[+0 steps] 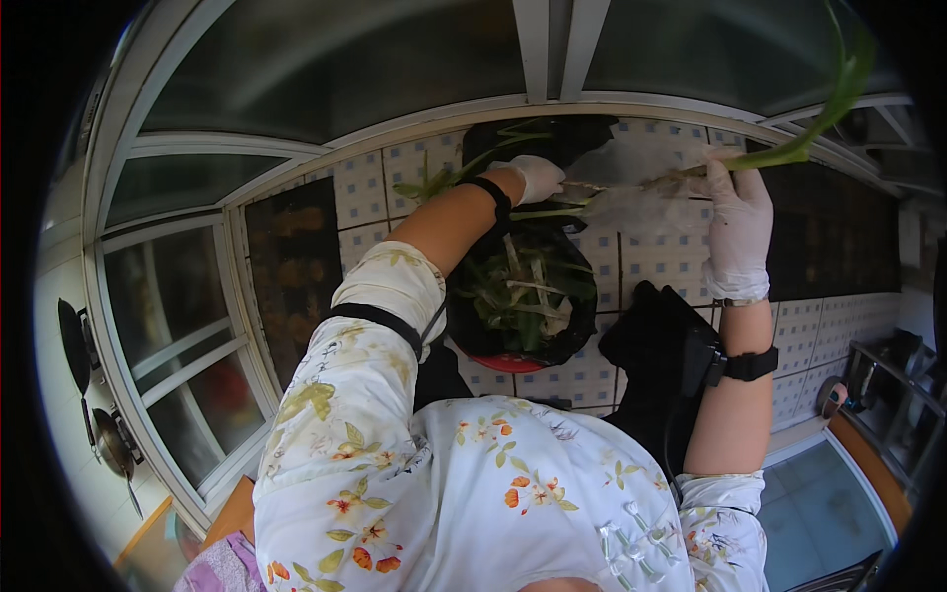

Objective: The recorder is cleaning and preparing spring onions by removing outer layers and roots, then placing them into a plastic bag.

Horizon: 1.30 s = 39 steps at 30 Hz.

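My right hand (742, 222), in a thin white glove, is closed on the base of a long green leafy stalk (788, 153) that stretches to the upper right. My left hand (538, 179), gloved too, is beside a black plastic bag (577, 137); its fingers meet a thin brownish strand, but whether they grip it is unclear. A translucent plastic bag (640, 211) lies or hangs between the hands. Below my left hand sits a red bin (510, 364) lined with black plastic, holding leafy green scraps (518, 300). More green leaves (429, 181) lie left of my left forearm.
The floor has patterned tiles (362, 192), with a dark mat (294, 259) at left and another (828, 229) at right. White-framed glass panels (333, 66) curve along the far side and left. A metal rack (899, 385) stands at right; pans (74, 344) hang at far left.
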### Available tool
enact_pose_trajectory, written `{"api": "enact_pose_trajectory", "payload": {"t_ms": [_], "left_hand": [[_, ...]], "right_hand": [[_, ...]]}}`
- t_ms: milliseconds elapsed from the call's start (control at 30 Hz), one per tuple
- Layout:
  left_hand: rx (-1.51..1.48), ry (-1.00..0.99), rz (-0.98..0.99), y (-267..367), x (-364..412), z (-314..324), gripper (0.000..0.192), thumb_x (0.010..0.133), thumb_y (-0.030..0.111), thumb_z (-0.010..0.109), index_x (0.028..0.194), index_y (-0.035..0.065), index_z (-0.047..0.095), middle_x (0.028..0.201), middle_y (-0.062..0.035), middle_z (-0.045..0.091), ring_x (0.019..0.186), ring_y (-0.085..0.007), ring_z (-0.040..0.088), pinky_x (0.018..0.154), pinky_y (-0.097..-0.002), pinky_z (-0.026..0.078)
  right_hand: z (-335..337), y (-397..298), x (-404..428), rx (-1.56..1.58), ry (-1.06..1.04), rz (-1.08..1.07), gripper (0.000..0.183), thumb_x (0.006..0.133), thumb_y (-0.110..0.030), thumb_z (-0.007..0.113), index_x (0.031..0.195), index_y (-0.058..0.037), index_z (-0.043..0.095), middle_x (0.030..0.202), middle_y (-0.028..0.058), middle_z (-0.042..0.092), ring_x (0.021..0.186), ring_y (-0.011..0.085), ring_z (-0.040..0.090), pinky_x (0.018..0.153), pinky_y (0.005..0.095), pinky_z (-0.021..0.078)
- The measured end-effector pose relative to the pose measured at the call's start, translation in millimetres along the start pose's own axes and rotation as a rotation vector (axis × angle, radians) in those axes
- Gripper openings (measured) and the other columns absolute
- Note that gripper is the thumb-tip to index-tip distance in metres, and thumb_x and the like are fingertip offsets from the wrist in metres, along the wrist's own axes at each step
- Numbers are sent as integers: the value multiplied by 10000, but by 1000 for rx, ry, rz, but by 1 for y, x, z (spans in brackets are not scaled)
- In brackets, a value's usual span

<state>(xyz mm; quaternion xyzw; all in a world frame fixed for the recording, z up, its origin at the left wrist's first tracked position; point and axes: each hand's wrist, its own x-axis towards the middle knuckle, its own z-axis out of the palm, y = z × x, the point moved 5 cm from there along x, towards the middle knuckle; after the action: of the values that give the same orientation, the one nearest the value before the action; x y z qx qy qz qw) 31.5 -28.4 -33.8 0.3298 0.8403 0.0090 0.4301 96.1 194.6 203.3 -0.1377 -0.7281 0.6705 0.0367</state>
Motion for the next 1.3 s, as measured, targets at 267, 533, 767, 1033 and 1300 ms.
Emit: {"api": "enact_pose_trajectory", "payload": {"t_ms": [267,533,767,1033,1300], "left_hand": [[114,79,105,-86,40,82,277,1021,206,507,1017,-2,691,892,-147,666,753,-312,646,647,-472,503],[-3,-219,-276,-50,-4,18,362,1020,287,522,1251,30,627,1082,-143,685,963,-330,642,847,-442,514],[-184,249,-178,-23,-73,-35,475,962,254,582,1398,71,540,1354,-165,599,1238,-325,569,1035,-385,454],[-766,1103,-11,60,-324,-73,303,948,169,604,1200,14,673,1163,-105,711,1035,-186,669,909,-291,502],[-826,1237,265,194,-482,-35,204,983,38,571,1145,-44,665,1150,-105,695,1039,-156,648,944,-278,503]], "right_hand": [[-71,-24,12,87,233,-82,232,1009,-181,581,1109,21,634,804,-3,543,728,119,565,776,279,505],[-139,-32,3,377,302,-145,310,1036,-221,540,1161,40,652,756,-20,462,732,119,465,754,284,468],[-155,-48,-30,815,40,-289,297,1017,-254,561,1121,8,655,782,6,494,760,159,492,795,330,446],[-125,-95,-108,838,-36,-394,224,1020,-259,553,1041,-42,609,861,27,582,775,163,560,790,354,515],[-29,-113,-205,559,-338,-345,167,1008,-184,585,1033,-27,637,857,24,620,703,115,541,700,259,484]]}}
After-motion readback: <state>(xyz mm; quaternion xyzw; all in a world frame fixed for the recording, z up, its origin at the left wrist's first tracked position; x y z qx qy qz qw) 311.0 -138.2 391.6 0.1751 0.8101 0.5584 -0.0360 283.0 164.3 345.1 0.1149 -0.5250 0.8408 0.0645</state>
